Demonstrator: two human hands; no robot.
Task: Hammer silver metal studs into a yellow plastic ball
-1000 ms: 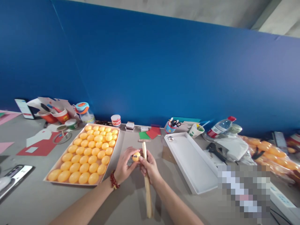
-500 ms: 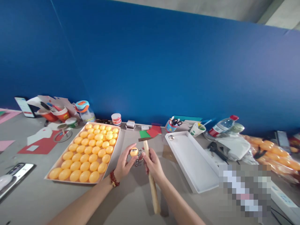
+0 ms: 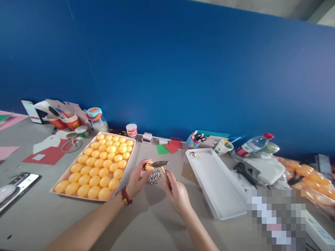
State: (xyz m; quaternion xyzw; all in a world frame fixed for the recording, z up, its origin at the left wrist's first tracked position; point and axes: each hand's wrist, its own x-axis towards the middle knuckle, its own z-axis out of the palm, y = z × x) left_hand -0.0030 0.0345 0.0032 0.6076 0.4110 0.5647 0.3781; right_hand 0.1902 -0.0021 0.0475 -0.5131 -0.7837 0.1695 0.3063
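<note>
My left hand (image 3: 136, 184) pinches an orange ping-pong ball (image 3: 149, 167) between thumb and fingers. Small shiny metal pieces show on the ball's upper side. My right hand (image 3: 177, 195) is wrapped around the wooden handle of a hammer (image 3: 160, 163). The dark, narrow hammer head points left, its tip at the ball; whether it presses on it I cannot tell. A small heap of silver metal beads (image 3: 154, 176) lies on the table between my hands.
To the left, a shallow box (image 3: 78, 197) holds rows of orange balls. At right is a long white tray (image 3: 221, 191) with a small shiny piece in its far corner. Beyond it are a plastic bottle (image 3: 255, 144) and bagged orange balls (image 3: 311, 177). A blue partition (image 3: 167, 69) rises behind.
My right hand has tilted the hammer, swinging its head left and down to the ball. The ball stays in my left hand, and the view has shifted slightly.
</note>
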